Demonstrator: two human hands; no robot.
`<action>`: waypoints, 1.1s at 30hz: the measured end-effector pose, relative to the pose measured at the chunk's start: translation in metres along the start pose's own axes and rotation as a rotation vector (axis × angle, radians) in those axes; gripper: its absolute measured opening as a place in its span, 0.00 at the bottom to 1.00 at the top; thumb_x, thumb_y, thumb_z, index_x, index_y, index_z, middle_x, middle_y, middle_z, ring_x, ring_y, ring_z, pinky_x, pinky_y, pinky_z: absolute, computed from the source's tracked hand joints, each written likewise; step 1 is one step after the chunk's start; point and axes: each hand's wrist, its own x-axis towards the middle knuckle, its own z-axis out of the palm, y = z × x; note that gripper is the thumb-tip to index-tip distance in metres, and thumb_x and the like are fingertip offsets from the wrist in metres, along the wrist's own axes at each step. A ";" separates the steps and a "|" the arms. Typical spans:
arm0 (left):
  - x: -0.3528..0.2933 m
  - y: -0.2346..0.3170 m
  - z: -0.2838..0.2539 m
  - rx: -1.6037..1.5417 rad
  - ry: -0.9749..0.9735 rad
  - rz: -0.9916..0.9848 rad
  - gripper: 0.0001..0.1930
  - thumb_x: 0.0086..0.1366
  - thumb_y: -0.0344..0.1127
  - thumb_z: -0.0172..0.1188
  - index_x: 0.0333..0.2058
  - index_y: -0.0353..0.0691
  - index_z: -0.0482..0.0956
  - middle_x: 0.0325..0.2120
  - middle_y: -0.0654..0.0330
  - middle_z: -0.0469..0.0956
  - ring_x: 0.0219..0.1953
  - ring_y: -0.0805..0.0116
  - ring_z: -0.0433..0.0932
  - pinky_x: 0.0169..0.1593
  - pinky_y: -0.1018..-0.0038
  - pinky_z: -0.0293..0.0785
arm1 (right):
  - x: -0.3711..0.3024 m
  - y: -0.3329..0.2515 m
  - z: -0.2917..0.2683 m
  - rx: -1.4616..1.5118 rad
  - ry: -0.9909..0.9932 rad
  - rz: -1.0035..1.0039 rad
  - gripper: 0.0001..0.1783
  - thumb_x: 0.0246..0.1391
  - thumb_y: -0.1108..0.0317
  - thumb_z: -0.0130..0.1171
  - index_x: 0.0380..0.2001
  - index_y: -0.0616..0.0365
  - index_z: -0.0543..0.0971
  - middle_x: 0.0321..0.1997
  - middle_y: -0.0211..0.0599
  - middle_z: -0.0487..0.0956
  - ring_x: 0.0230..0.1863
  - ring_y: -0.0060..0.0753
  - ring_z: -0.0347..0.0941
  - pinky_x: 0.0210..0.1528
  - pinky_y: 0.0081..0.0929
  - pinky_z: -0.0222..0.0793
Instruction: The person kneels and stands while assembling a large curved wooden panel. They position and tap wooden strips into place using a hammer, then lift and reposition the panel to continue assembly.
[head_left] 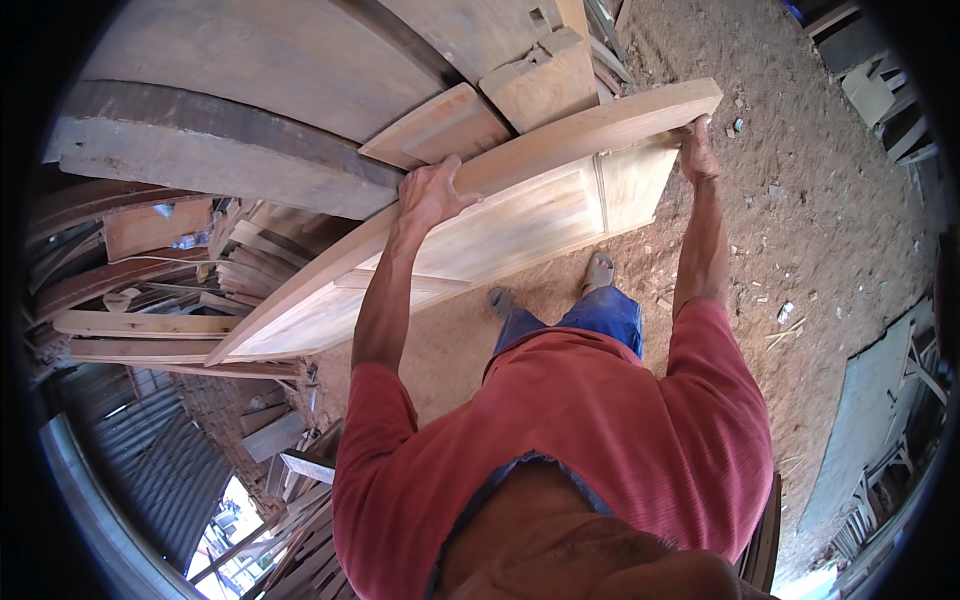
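A pale wooden panelled door (pixel 540 225) stands on its long edge in front of me, tilted across the view from lower left to upper right. Over its top edge lies my left hand (pixel 432 192), fingers on the far side and thumb on the near side. At the door's right end, my right hand (pixel 699 155) is wrapped round the corner; part of its fingers is hidden behind the wood. Both arms reach forward.
Behind the door, a thick grey beam (pixel 230 150), large boards (pixel 270 60) and a small panel (pixel 437 128) lean close. Stacked timber (pixel 150 323) crowds the left. Wood scraps (pixel 787 333) litter the dirt floor (pixel 790 210) at right. Corrugated metal (pixel 165 460) stands lower left.
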 end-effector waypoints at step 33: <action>0.007 -0.010 -0.006 -0.042 -0.131 0.050 0.44 0.46 0.57 0.78 0.59 0.40 0.76 0.44 0.41 0.84 0.49 0.41 0.82 0.55 0.54 0.76 | -0.008 0.003 -0.005 -0.218 0.076 -0.093 0.55 0.62 0.19 0.33 0.74 0.54 0.59 0.63 0.47 0.71 0.60 0.41 0.66 0.64 0.42 0.60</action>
